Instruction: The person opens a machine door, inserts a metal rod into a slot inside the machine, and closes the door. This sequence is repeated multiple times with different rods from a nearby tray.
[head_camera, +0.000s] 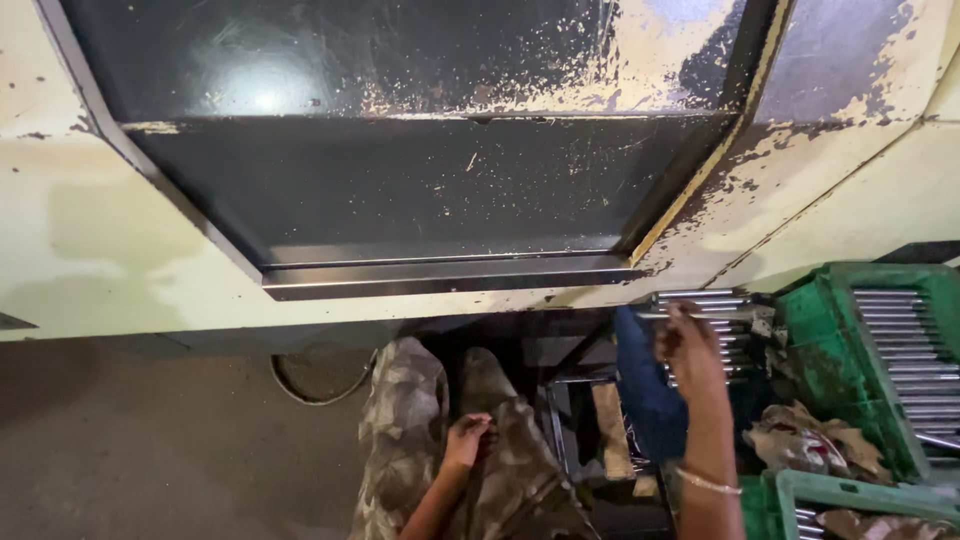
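So the right hand (690, 350) was up by a stack of shiny metal rods (712, 300), fingers (683, 322) curled in fairly tight, and it looked like they were pinching the near end of one rod, though the hand was a bit dark and blurred so I couldn't swear how many rods it really had hold of. The rest of the rods lay side by side just past and to the right of those fingertips, some touching the hand's far side. A thin bracelet (708, 484) sat on that wrist. Just left of the right hand, touching or nearly so, hung a blue cloth (645, 390). Further right of the fingers, well apart, was a green plastic crate (815, 330) with more rods (905, 345) lined up in rows inside, and some crumpled brown paper (805, 435) lay below it. The left hand (467, 440) was doing nothing much, just resting on the person's knee on camo-pattern trousers (410, 420), fingers loosely curled in and holding nothing that I could see. Above both hands was a big worn machine panel (420, 190), dark metal with cream paint flaking off around it. A dark cable (300, 390) looped on the floor off to the left of the left hand.
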